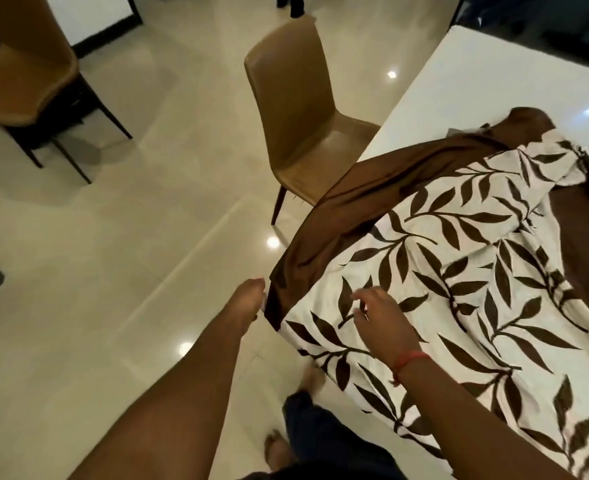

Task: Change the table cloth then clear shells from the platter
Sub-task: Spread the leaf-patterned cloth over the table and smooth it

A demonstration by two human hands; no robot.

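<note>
A white table cloth (459, 271) printed with dark brown leaves and edged with a plain brown border lies partly spread over the near end of a white table (466, 81). Its brown border (338, 202) is folded and rumpled along the table's left edge. My left hand (250, 296) grips the brown corner of the cloth at the table's near left corner. My right hand (376, 313) hovers just above the printed cloth beside that corner, fingers loosely curled and apart, holding nothing. No platter or shells are in view.
A tan chair (300, 126) stands against the table's left side. Another tan chair (23, 71) stands at the far left on the glossy tiled floor (130, 254). My bare feet (279, 445) are below the table corner. Someone's legs show at the top.
</note>
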